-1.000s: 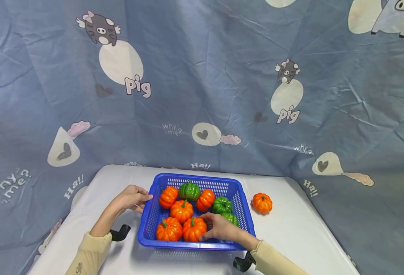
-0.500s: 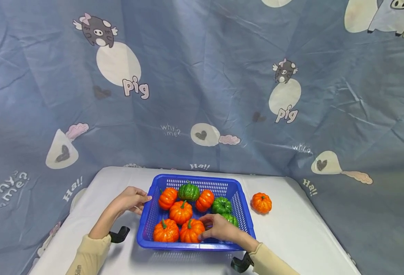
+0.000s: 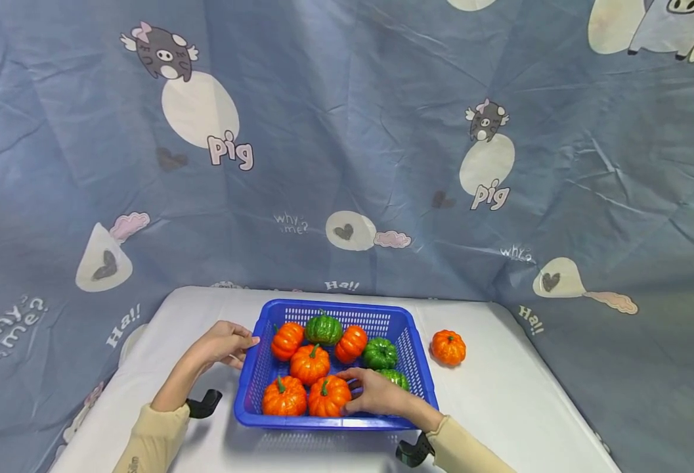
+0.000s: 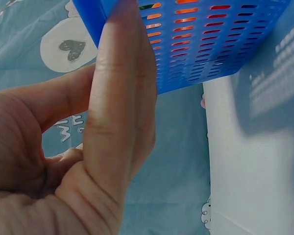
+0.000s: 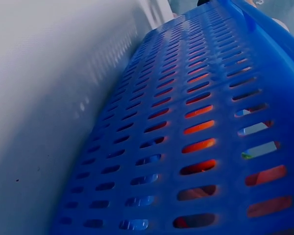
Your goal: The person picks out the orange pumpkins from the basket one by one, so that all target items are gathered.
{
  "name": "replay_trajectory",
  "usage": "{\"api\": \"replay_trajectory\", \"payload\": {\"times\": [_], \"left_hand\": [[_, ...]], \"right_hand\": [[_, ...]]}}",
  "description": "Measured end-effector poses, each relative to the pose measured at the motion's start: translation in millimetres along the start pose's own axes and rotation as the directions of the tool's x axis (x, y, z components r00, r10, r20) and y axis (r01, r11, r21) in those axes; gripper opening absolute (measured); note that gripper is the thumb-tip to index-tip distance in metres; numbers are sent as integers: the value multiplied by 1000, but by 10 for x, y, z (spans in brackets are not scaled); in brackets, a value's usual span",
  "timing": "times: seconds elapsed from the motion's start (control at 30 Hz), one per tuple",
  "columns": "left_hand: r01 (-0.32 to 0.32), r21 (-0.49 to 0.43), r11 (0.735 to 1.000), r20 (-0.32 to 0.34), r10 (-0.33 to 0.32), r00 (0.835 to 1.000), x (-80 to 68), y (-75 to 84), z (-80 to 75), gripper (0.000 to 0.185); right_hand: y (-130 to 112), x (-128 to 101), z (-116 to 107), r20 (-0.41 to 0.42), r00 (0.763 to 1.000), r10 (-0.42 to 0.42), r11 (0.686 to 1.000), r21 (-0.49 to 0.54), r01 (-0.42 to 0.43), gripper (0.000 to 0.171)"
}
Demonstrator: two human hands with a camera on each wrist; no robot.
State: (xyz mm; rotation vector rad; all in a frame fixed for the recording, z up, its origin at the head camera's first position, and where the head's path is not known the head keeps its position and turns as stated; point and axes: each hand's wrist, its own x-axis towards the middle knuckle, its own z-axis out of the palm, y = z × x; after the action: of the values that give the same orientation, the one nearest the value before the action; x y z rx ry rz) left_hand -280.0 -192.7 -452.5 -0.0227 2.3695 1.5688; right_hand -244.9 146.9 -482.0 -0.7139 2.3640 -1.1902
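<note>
Fingers on basket's orange pumpkin

- On the blue backdrop cloth I read "pig" twice, once under each winged pig cartoon.
- "why? me?" shows near the middle, again at far left, and partly at right.
- "Ha!!" appears just above the surface's far edge, and at both sides.
</note>
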Motion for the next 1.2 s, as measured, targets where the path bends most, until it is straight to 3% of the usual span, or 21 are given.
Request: {"api": "replay_trajectory", "payload": {"times": [0.2,0.37,0.5,0.73,0.9,1.03,1.2], "left_hand": [[-8,2,1000,-1,8,1000,0,1,-17,43],[3,-4,1000,-5,-3,1000,-9,7,2,41],[1,-2,1000,-7,-1,1000,-8,9,14,39],[-6,8,1000,-16,6,1000,4,14,6,39],[6,-1,1000,-17,-6,1000,0,18,12,38],[7,1,1000,-16,-6,1000,-6,17,14,38],[6,14,1000,-21,-6,1000,-11,13,6,39]], "right_hand": [[1,14,15,-2,1000,-21,996,82,21,55],[-3,-7,1,-10,1000,23,1000,8,-23,68],[0,-31,-6,-32,996,81,996,-44,-82,60],[15,-33,-25,-64,994,88,994,-55,-92,57],[9,-60,-85,-75,990,117,993,29,-115,61],[-15,-90,-131,-89,991,103,985,145,-89,63],[-104,-184,-306,-153,984,92,979,193,-62,67]]}}
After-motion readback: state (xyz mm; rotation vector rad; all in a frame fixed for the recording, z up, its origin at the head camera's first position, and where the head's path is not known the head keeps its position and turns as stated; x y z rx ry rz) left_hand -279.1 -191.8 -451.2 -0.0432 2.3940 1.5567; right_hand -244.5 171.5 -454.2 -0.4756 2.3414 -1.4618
